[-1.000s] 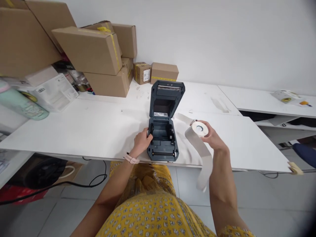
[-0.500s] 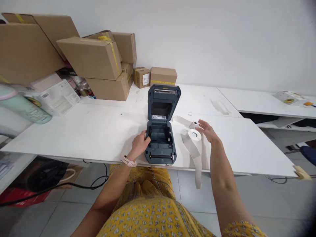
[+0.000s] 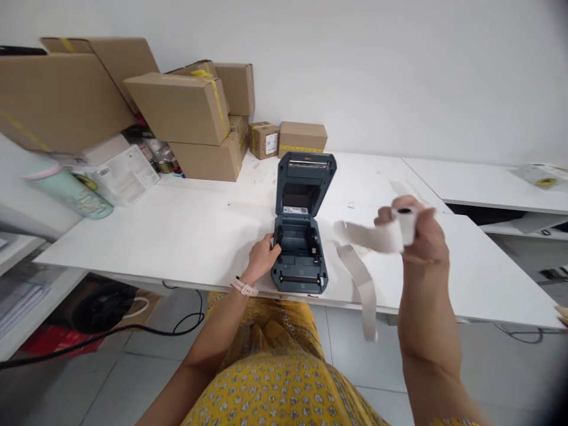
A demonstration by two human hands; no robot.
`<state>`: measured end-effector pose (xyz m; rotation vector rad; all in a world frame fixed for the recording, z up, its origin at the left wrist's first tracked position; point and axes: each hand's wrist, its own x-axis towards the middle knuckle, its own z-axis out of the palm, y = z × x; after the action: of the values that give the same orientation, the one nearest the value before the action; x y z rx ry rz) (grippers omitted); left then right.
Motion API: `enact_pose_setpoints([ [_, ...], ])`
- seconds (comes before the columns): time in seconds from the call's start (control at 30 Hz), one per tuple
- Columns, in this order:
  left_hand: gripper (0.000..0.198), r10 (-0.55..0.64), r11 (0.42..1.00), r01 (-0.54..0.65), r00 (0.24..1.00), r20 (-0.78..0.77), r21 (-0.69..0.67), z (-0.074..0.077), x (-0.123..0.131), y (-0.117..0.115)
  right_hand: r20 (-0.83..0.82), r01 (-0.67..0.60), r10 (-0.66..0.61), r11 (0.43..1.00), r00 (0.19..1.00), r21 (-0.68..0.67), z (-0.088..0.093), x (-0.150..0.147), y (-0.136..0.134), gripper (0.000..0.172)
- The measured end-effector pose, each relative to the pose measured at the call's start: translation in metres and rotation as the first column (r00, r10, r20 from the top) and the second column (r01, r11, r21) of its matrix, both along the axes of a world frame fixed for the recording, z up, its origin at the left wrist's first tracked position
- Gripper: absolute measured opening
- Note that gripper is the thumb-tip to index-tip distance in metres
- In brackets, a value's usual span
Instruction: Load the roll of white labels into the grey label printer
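In the right hand (image 3: 429, 236), the paper roll (image 3: 407, 228) is blurred.

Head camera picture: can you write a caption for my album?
Left hand on an open printer, right hand holding a small paper roll.

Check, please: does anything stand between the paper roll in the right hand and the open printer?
Only paper: the loose strip from the roll trails toward the printer, and a second strip between them hangs off the table.

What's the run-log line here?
left hand: touching printer | right hand: holding small paper roll, strip trailing | printer: lid raised | second strip: hanging over table edge
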<state>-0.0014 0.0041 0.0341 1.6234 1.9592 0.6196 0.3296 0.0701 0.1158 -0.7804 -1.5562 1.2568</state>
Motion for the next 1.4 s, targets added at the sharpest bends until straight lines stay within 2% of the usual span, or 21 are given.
enact_pose_setpoints([
  [0.03,0.048,-0.008,1.000,0.008,1.000,0.005,0.003,-0.001,-0.001,0.000,0.015,-0.176,0.176,0.984,0.984,0.011,0.007,-0.014,-0.014,0.058],
  [0.07,0.048,-0.012,1.000,0.012,1.000,0.007,0.005,-0.001,-0.001,0.000,0.070,-0.371,0.370,0.929,0.926,-0.001,0.013,-0.029,-0.025,0.062],
  [0.13,0.048,-0.004,1.000,0.004,1.000,0.004,0.000,-0.002,-0.002,0.000,0.241,-0.666,0.668,0.739,0.704,-0.103,0.023,-0.061,-0.039,0.066],
  [0.17,0.047,0.005,1.000,-0.005,1.000,0.001,-0.006,-0.002,-0.003,0.000,0.326,-0.736,0.740,0.657,0.588,-0.162,0.027,-0.077,-0.042,0.066],
  [0.2,0.047,0.010,1.000,-0.010,1.000,0.002,-0.009,-0.002,-0.003,0.000,0.406,-0.769,0.764,0.608,0.501,-0.196,0.030,-0.091,-0.041,0.064],
  [0.23,0.046,0.007,1.000,-0.007,1.000,0.007,-0.006,-0.002,-0.003,0.000,0.481,-0.772,0.745,0.605,0.461,-0.197,0.030,-0.104,-0.038,0.061],
  [0.27,0.046,0.001,1.000,-0.001,1.000,0.016,0.003,-0.003,-0.003,0.000,0.555,-0.755,0.697,0.632,0.454,-0.177,0.028,-0.114,-0.034,0.060],
  [0.37,0.047,0.004,1.000,-0.005,0.999,0.046,0.027,-0.003,-0.003,0.000,0.733,-0.628,0.456,0.777,0.505,-0.051,0.009,-0.131,-0.013,0.062],
  [0.43,0.048,0.025,0.999,-0.026,0.997,0.074,0.020,-0.004,-0.002,0.000,0.802,-0.562,0.331,0.827,0.496,0.006,-0.009,-0.135,0.000,0.053],
  [0.53,0.048,0.046,0.999,-0.048,0.992,0.121,0.015,-0.005,-0.001,0.000,0.829,-0.580,0.317,0.815,0.460,0.010,-0.029,-0.139,0.012,0.037],
  [0.6,0.048,0.061,0.998,-0.064,0.990,0.128,0.017,-0.007,-0.001,0.000,0.829,-0.595,0.322,0.804,0.458,0.017,-0.037,-0.142,0.013,0.034],
  [0.83,0.047,0.068,0.994,-0.079,0.988,0.136,0.078,-0.018,-0.001,-0.001,0.898,-0.556,0.096,0.812,0.430,0.180,-0.057,-0.148,-0.001,0.028],
  [0.93,0.046,0.063,0.988,-0.085,0.983,0.170,0.127,-0.023,-0.001,0.000,0.870,-0.485,0.026,0.838,0.492,0.250,-0.064,-0.151,-0.005,0.023],
  [1.07,0.046,0.048,0.981,-0.100,0.956,0.291,0.164,-0.031,-0.001,0.002,0.835,-0.354,-0.002,0.905,0.550,0.235,-0.066,-0.153,-0.009,0.022],
  [1.2,0.045,0.028,0.979,-0.123,0.867,0.497,0.160,-0.042,-0.001,0.006,0.827,-0.340,-0.020,0.906,0.562,0.253,-0.065,-0.151,-0.021,0.014],
  [1.33,0.048,0.044,0.980,-0.150,0.798,0.601,0.128,-0.049,0.000,0.008,0.781,-0.349,-0.038,0.880,0.624,0.321,-0.072,-0.145,-0.041,0.025],
  [1.4,0.049,0.058,0.979,-0.166,0.784,0.618,0.119,-0.050,0.000,0.007,0.742,-0.315,-0.096,0.863,0.663,0.394,-0.078,-0.141,-0.050,0.028],
])
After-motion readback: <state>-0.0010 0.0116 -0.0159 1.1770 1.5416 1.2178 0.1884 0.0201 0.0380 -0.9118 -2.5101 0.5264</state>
